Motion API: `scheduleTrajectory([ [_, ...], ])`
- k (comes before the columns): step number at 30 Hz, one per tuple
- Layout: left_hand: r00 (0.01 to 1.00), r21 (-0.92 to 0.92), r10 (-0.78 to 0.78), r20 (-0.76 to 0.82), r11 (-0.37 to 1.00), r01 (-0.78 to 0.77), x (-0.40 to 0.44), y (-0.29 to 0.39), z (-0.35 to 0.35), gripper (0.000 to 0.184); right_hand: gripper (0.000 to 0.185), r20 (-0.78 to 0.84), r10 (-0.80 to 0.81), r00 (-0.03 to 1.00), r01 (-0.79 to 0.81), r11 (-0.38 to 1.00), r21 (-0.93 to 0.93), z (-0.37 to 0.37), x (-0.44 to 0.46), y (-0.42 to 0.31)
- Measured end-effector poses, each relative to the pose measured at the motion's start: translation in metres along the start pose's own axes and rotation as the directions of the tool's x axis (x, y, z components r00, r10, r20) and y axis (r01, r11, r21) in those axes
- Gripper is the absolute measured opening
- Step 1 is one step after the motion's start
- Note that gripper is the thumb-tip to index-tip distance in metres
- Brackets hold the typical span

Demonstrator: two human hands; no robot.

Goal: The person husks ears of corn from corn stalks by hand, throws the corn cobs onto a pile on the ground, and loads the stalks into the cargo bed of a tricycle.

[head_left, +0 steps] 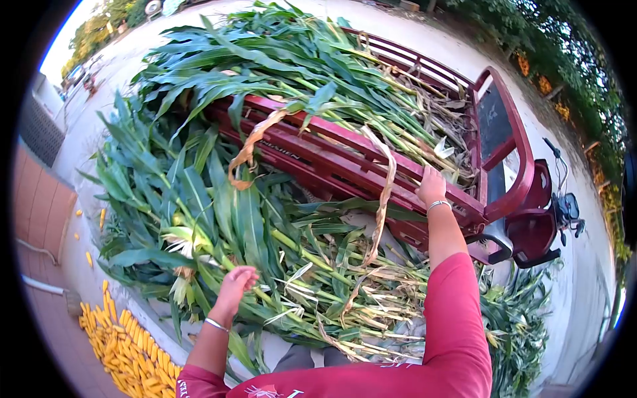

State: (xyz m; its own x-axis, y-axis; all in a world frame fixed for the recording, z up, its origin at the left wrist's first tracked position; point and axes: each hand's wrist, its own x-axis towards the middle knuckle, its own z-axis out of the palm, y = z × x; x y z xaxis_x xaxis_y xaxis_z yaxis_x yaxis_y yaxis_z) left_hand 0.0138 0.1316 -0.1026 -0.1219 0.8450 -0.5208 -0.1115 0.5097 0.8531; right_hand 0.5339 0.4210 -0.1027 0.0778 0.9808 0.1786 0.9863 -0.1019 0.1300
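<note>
- One red cart (391,169) stretches across my feed, long axis running from 10 o'clock toward 4, its handlebars (567,209) out at 3. Pale lettering on its side panel appears to end in "SHEN"; a dry leaf (255,146) hangs beside it.
- Loaded cornstalks (318,79) heap the cart bed, leafy ends toward 10 o'clock, bare ends toward 4.
- Ground cornstalks (252,225) lie alongside on nearly the same axis, leaves at 9 to 10 o'clock, pale butts near 5.
- A crimson shirt (454,312) fills my 5 to 6 o'clock; its printed letters are too cut off for me to read.
- Yellow corn ears (129,345) are piled at 8 o'clock.
- My right hand (431,184), at 3 o'clock, lies over the cart's top rail, with the load's bare ends just beyond its fingers at 12 to 1 from it. I cannot tell whether it grips.
- My left hand (237,286), between 7 and 8, is loosely uncurled over the ground stalks, which spread around it; contact I cannot tell.
- Bracelets (438,205) circle both wrists.
</note>
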Motion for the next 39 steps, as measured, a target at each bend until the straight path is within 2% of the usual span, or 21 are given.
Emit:
scheduleTrajectory([
  [2,0.991,0.103,0.111,0.08,0.988,-0.119,0.024,0.054,0.041,0.019,0.056,0.221,-0.053,0.974,0.056,0.998,-0.006,0.003,0.02,0.01],
  [3,0.976,0.131,0.179,0.127,0.972,-0.195,0.041,0.075,0.06,0.019,0.046,0.234,-0.129,0.964,0.126,0.992,0.028,0.005,0.027,0.018],
  [4,0.954,0.154,0.244,0.177,0.95,-0.272,0.059,0.096,0.081,0.019,0.046,0.243,-0.111,0.964,0.109,0.994,0.025,0.0,0.033,0.023],
  [6,0.887,0.197,0.366,0.281,0.883,-0.427,0.096,0.145,0.128,0.018,0.045,0.338,-0.274,0.9,0.245,0.961,0.125,-0.011,0.04,0.028],
  [8,0.811,0.176,0.471,0.346,0.817,-0.549,0.142,0.184,0.181,0.018,0.043,0.24,-0.346,0.907,0.312,0.935,0.17,-0.001,0.041,0.035],
  [10,0.651,0.161,0.597,0.47,0.667,-0.728,0.225,0.224,0.264,0.016,0.044,0.226,-0.358,0.906,0.31,0.925,0.221,0.005,0.046,0.041],
  [12,0.604,0.303,0.588,0.537,0.534,-0.789,0.272,0.246,0.324,0.02,0.047,0.311,-0.343,0.886,0.281,0.933,0.226,-0.001,0.049,0.041],
  [14,0.617,0.487,0.49,0.616,0.379,-0.787,0.323,0.255,0.38,0.022,0.048,0.251,-0.357,0.9,0.294,0.921,0.256,0.008,0.051,0.046],
  [16,0.604,0.61,0.416,0.68,0.137,-0.78,0.366,0.251,0.424,0.025,0.049,0.262,-0.362,0.894,0.29,0.916,0.276,0.004,0.053,0.046],
  [17,0.618,0.653,0.388,0.684,0.052,-0.755,0.393,0.239,0.442,0.029,0.048,0.262,-0.369,0.892,0.292,0.911,0.291,0.007,0.054,0.047],
  [18,0.669,0.709,0.275,0.691,-0.078,-0.7,0.408,0.237,0.462,0.03,0.048,0.261,-0.37,0.892,0.289,0.908,0.303,0.009,0.056,0.049],
  [21,0.666,0.67,0.153,0.73,-0.349,-0.655,0.449,0.207,0.505,0.034,0.046,0.285,-0.377,0.881,0.278,0.901,0.333,0.007,0.057,0.052],
  [24,0.648,0.587,0.011,0.761,-0.437,-0.681,0.466,0.187,0.529,0.039,0.044,0.256,-0.387,0.886,0.277,0.884,0.377,0.007,0.057,0.055],
  [26,0.62,0.543,-0.031,0.784,-0.45,-0.709,0.477,0.177,0.534,0.043,0.044,0.311,-0.348,0.884,0.227,0.903,0.365,0.004,0.059,0.055],
  [29,0.647,0.579,0.062,0.76,-0.518,-0.63,0.497,0.156,0.537,0.028,0.04,0.273,-0.398,0.876,0.276,0.877,0.394,0.01,0.059,0.058],
  [30,0.676,0.505,-0.041,0.735,-0.633,-0.587,0.497,0.157,0.536,0.026,0.04,0.27,-0.393,0.879,0.272,0.878,0.393,0.009,0.058,0.06],
  [32,0.676,0.519,0.009,0.737,-0.649,-0.557,0.495,0.153,0.525,0.027,0.04,0.272,-0.395,0.878,0.274,0.879,0.39,0.007,0.06,0.058],
  [34,0.685,0.561,-0.016,0.728,-0.562,-0.609,0.499,0.157,0.522,0.03,0.04,0.252,-0.409,0.877,0.292,0.87,0.397,0.003,0.061,0.058],
  [37,0.486,0.573,0.303,0.819,-0.467,-0.674,0.48,0.192,0.516,0.032,0.042,0.314,-0.409,0.857,0.269,0.874,0.404,0.006,0.062,0.054],
  [38,0.282,0.491,0.434,0.855,-0.505,-0.71,0.474,0.209,0.507,0.032,0.043,0.291,-0.4,0.869,0.272,0.878,0.394,0.006,0.061,0.054],
  [39,0.234,0.483,0.482,0.844,-0.496,-0.722,0.457,0.233,0.504,0.03,0.044,0.266,-0.388,0.882,0.272,0.882,0.384,0.005,0.059,0.054],
])
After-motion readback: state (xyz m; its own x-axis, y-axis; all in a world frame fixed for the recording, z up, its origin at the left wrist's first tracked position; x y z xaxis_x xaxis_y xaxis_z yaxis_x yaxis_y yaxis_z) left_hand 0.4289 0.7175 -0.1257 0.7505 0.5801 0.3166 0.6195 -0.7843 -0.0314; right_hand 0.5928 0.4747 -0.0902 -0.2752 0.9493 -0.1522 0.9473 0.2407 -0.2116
